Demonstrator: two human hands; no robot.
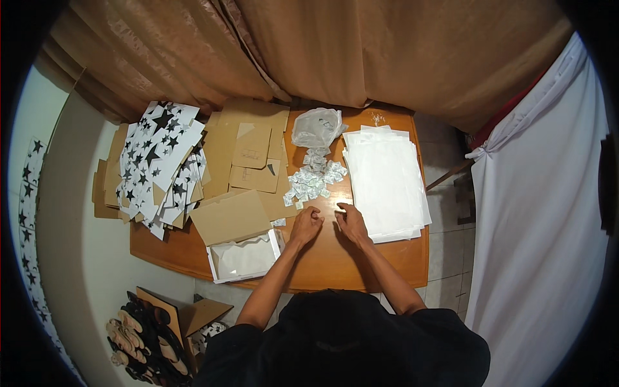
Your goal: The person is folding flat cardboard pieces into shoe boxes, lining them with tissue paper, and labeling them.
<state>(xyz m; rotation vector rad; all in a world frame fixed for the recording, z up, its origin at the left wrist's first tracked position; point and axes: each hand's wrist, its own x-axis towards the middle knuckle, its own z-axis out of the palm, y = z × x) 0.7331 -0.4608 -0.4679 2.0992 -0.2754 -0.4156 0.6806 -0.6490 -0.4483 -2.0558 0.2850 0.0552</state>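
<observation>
My left hand (307, 224) hovers over the front middle of the wooden table, fingers loosely curled with a gap to the thumb and nothing visible in them. Facing it, my right hand (351, 223) has its fingers apart, also without a visible object, near the left edge of a stack of white paper sheets (387, 184). Just beyond both hands lies a loose pile of small printed sachets (313, 182). Left of my left forearm stands a white-sided cardboard box (245, 258) with its lid raised and white paper inside.
Behind the sachets sits a clear plastic bag (317, 128). Flattened brown cardboard (248, 145) and a heap of star-printed white boxes (161, 155) fill the table's left side. Shoes (142, 335) hang or lie at the lower left. A white cloth (529, 258) hangs on the right.
</observation>
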